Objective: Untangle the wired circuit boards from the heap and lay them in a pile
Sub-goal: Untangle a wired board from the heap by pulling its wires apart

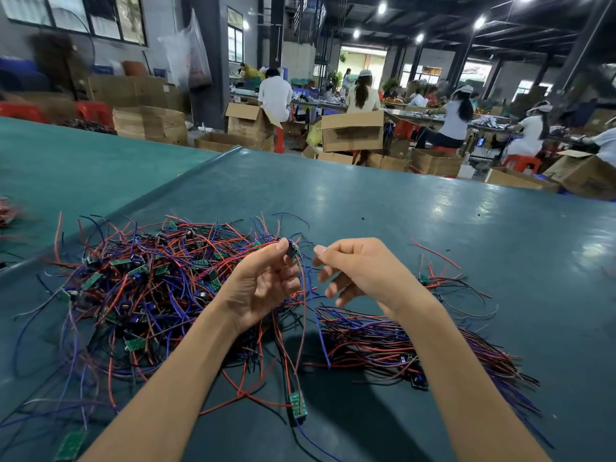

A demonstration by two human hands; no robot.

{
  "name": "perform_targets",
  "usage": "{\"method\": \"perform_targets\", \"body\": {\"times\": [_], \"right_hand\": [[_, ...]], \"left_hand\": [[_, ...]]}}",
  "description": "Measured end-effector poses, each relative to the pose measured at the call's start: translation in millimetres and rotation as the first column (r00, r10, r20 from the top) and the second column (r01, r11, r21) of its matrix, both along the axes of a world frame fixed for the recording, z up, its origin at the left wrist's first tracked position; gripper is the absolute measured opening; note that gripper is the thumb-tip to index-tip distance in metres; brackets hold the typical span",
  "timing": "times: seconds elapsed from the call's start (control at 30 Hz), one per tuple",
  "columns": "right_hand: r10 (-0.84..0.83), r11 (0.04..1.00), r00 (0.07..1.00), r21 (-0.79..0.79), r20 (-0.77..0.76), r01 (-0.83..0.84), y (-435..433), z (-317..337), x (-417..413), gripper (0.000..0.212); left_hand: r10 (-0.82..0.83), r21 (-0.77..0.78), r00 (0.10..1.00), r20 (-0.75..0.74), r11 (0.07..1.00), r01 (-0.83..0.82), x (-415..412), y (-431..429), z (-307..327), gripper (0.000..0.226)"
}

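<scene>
At centre frame our left hand pinches a board beside the heap; our right hand hovers, fingers loosely curled, released, above the pile.

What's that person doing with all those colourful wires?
A person is sorting wired circuit boards on a green table. The left hand pinches one small board above the tangled heap, and its wires hang down. The right hand hovers beside it with curled fingers; whether it holds a wire is unclear. A tidier pile lies to the right.
</scene>
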State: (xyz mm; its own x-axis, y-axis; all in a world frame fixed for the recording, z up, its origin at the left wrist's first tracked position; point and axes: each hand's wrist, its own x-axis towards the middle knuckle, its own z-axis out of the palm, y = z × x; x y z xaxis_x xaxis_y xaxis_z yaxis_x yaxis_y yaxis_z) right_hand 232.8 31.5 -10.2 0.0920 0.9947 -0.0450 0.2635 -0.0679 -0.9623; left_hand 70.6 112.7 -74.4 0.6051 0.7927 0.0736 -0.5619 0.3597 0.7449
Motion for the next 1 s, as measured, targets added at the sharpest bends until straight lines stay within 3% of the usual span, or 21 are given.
{"method": "perform_targets", "body": {"times": [0.1, 0.3, 0.4, 0.5, 0.67, 0.8, 1.0], "right_hand": [[-0.03, 0.999, 0.999, 0.038, -0.043, 0.032, 2, -2, -6, 0.026], [0.02, 1.0, 0.999, 0.018, -0.043, -0.019, 0, -4, -14, 0.032], [0.058, 0.998, 0.988, -0.023, -0.145, -0.062, -4, -2, -12, 0.03], [0.039, 0.998, 0.975, -0.029, -0.217, -0.047, -2, -3, -9, 0.04], [0.07, 0.997, 0.963, 0.007, -0.259, -0.07, 0, -6, -7, 0.014], [0.067, 0.997, 0.961, -0.02, -0.269, -0.075, 1, -7, -7, 0.017], [0.084, 0.993, 0.972, -0.06, -0.218, -0.099, 0, -7, -7, 0.016]], "left_hand": [[-0.029, 0.046, 0.998, -0.054, 0.998, 0.031, 0, -1, 0, 0.057], [-0.088, 0.147, 0.981, -0.17, 0.983, 0.114, -2, -5, 0, 0.041], [-0.075, 0.165, 0.976, -0.203, 0.98, 0.109, -3, -6, 0, 0.027], [-0.091, 0.182, 0.974, -0.207, 0.975, 0.129, -3, -7, 0, 0.032], [-0.077, 0.226, 0.966, -0.247, 0.965, 0.135, -2, -8, -1, 0.03], [-0.101, 0.258, 0.949, -0.3, 0.949, 0.183, 2, -7, -3, 0.033], [-0.175, 0.326, 0.939, -0.295, 0.906, 0.271, 0, -6, -9, 0.017]]}}
